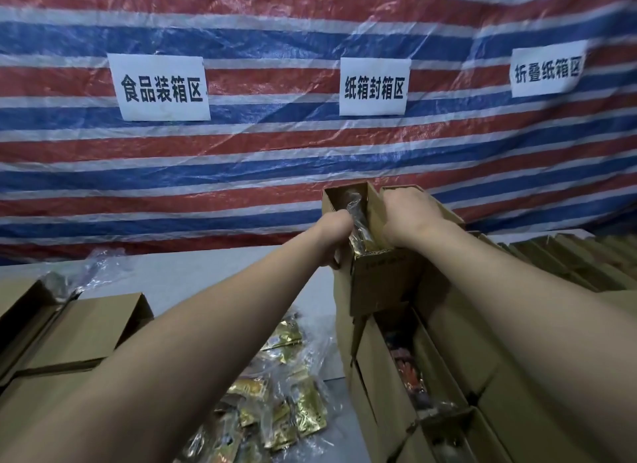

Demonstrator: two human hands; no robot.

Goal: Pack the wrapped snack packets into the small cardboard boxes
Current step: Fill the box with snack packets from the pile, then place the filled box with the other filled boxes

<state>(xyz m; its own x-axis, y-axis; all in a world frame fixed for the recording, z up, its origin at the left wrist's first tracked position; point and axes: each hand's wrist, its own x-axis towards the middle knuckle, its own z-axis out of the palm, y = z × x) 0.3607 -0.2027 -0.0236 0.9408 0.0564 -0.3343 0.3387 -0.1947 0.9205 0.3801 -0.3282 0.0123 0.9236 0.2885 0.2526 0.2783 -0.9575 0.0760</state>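
A small brown cardboard box is sitting open atop the stacked boxes, a shiny wrapped packet standing in it; gold packets are lying loose at seven o'clock.

At your 11 o'clock, a white sign on the striped tarp reads 食品装箱区; at 12, a second sign reads 纸箱封箱区; at 1, a third sign reads 折叠纸箱区.
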